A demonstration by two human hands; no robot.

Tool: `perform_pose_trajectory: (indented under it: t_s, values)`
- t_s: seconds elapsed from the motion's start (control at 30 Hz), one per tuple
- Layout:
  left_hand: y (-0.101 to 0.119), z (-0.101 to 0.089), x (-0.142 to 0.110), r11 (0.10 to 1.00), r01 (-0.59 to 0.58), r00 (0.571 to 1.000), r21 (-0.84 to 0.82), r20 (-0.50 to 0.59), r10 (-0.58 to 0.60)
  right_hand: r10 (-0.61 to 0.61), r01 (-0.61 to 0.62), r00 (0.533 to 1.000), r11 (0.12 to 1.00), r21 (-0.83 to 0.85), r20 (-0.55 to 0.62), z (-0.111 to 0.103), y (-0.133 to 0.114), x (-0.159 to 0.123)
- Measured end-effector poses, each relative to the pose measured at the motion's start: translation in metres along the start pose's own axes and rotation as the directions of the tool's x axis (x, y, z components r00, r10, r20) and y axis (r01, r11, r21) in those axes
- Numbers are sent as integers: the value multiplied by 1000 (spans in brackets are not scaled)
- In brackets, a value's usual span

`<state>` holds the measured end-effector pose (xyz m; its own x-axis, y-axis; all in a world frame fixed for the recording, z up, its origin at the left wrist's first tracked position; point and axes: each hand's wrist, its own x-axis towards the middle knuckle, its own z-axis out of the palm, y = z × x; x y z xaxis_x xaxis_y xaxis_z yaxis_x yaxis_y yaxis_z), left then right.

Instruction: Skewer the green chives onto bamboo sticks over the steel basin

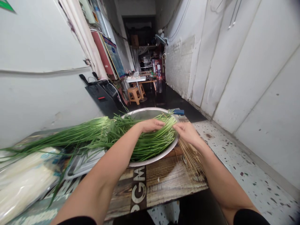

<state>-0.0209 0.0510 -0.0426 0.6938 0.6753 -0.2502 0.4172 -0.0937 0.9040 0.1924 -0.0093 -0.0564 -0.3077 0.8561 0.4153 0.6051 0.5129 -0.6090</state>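
A long bundle of green chives (98, 134) lies across a round metal basin (154, 157) on a wood-patterned table (161, 184). My left hand (151, 125) rests palm down on the chive tips inside the basin, fingers lying flat and together. My right hand (186, 132) reaches in from the right and pinches the ends of the chives at the basin's right rim. A pile of thin bamboo skewers (191, 157) lies on the table just under my right wrist.
A metal tray (82, 164) sits left of the basin under the chive stalks. White plastic-wrapped packs (25, 181) lie at the table's left end. Walls close in on both sides; a corridor with a table and orange stools (136, 93) runs ahead. Speckled floor lies to the right.
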Motion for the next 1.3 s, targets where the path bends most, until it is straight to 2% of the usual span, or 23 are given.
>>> perform_pose_trajectory:
  t_s: [0.13, 0.33, 0.47, 0.63, 0.73, 0.83, 1.0, 1.07, 1.17, 1.23, 1.3]
  values:
    - [0, 5, -1, 992, 31, 999, -123, 28, -28, -30, 29, 999, 999, 40, 20, -3, -4, -2]
    - [0, 5, -2, 951, -26, 1000, -309, 4, 29, -30, 29, 1000, 998, 50, 8, -3, -5, -2]
    - [4, 7, 1, 917, -85, 996, -390, -55, 69, -41, 43, 999, 997, 57, -25, -1, -5, -2]
    - [7, 6, 3, 851, -242, 965, -465, -210, 159, -62, 63, 997, 998, 31, -33, -1, -5, -2]
    - [2, 4, 5, 892, -222, 962, -395, -237, 134, -55, 56, 998, 998, 35, -35, -1, -5, -2]
    - [-3, 3, 10, 962, -154, 955, -227, -283, 86, -48, 49, 998, 998, 39, -29, -1, -5, -2]
    - [-4, -3, 12, 979, -116, 871, 167, -457, 181, 8, -8, 998, 1000, 0, -54, 1, -1, -1]
    - [-1, -9, 4, 967, -24, 898, 254, -420, 132, 39, -39, 998, 999, -3, -47, 0, 1, 0]
    - [7, -18, -13, 953, 126, 969, 275, -239, -60, 63, -63, 997, 998, 19, 37, -3, 5, 0]
    - [12, -21, -22, 937, 175, 978, 301, -158, -132, 78, -79, 993, 997, 8, 87, -5, 7, 0]
    - [15, -23, -23, 922, 183, 976, 340, -178, -128, 91, -87, 992, 995, -45, 85, -5, 7, 0]
